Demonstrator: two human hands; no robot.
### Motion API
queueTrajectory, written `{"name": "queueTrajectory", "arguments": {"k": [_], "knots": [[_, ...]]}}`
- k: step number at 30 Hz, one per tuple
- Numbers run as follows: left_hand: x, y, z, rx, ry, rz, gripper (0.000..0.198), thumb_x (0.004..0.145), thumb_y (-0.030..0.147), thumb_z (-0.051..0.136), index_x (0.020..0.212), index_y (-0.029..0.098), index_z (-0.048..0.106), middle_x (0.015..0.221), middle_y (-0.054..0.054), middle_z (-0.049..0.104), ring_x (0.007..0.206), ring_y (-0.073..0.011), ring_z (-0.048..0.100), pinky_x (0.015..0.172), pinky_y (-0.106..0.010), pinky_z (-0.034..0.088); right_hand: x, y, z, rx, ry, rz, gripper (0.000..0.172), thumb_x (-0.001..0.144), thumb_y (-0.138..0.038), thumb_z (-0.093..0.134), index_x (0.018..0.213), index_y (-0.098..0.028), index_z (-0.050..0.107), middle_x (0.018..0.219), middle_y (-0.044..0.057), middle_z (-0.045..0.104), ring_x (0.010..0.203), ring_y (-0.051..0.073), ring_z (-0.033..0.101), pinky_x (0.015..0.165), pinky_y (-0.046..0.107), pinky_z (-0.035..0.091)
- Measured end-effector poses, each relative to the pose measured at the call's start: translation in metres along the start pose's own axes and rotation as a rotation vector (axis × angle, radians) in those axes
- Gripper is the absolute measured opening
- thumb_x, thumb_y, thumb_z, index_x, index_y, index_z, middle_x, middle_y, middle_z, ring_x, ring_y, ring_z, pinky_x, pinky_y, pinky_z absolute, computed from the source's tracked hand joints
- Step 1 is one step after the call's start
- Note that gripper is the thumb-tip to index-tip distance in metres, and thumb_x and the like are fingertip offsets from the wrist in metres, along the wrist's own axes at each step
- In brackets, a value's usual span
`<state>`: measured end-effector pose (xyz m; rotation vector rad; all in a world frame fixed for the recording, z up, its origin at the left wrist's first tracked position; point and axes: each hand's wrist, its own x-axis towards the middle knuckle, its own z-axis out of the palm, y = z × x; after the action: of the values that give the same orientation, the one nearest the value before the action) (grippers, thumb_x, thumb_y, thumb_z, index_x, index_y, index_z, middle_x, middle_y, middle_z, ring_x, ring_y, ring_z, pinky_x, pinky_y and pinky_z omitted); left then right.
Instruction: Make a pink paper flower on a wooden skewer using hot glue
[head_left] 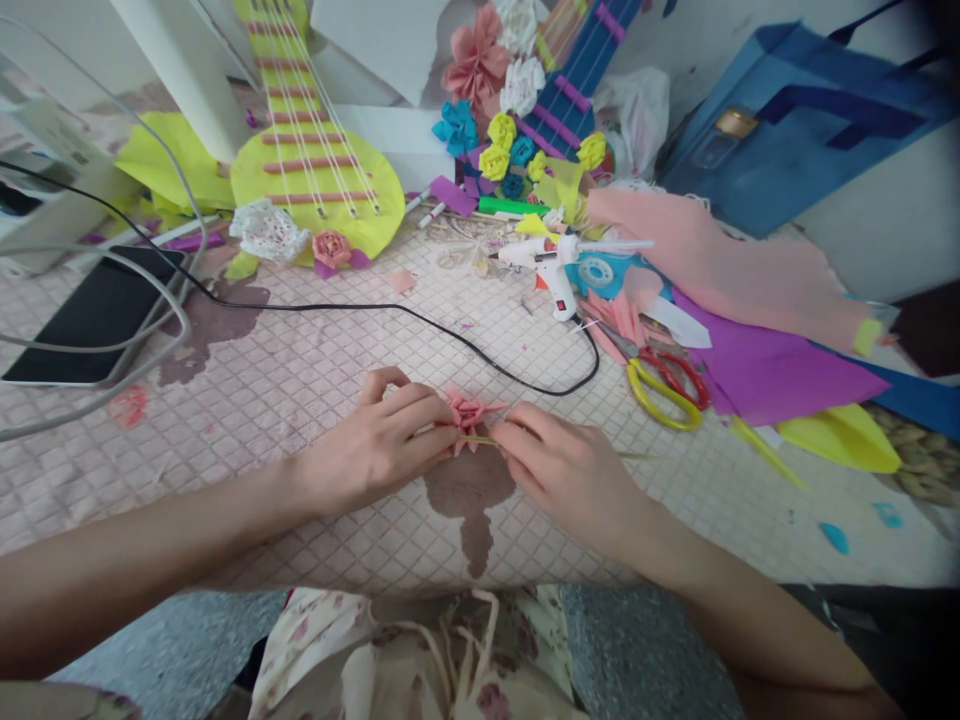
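A small pink paper flower [466, 411] is pinched between the two hands, with a thin green stem [480, 440] running out of it sideways toward the right. The flower is closed on by the left hand [379, 445] from its left; the stem is nipped by the right hand [570, 470] just beside the bloom (both equally near). Beyond the grip lie a glue gun [555, 265] and scissors [664, 385], well apart.
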<state>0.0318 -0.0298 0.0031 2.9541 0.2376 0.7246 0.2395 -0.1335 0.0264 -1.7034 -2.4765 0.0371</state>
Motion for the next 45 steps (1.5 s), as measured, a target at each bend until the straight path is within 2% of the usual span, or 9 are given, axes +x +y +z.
{"name": "queueTrajectory", "arguments": {"k": [26,45], "knots": [[0.0013,0.0038,0.0016,0.017,0.009,-0.035,0.009,0.091,0.021,0.052,0.098,0.019,0.058,0.091,-0.001,0.066,0.087,-0.0152,0.058,0.086,-0.038,0.032,0.0006,0.0005,-0.0006,-0.027,0.004,-0.018,0.012,0.084,-0.011,0.049,0.088,-0.019,0.056,0.084,0.0,0.056,0.069,0.012,0.054,0.051,0.025,0.033],[0.0032,0.0068,0.0004,0.026,-0.013,-0.026,0.014,0.094,0.018,0.046,0.102,0.017,0.057,0.094,-0.004,0.066,0.09,-0.0169,0.058,0.084,-0.039,0.034,0.0013,0.0001,0.0005,-0.013,-0.009,-0.016,0.012,0.085,-0.01,0.048,0.089,-0.018,0.056,0.084,0.001,0.056,0.069,0.011,0.054,0.052,0.024,0.033]]}}
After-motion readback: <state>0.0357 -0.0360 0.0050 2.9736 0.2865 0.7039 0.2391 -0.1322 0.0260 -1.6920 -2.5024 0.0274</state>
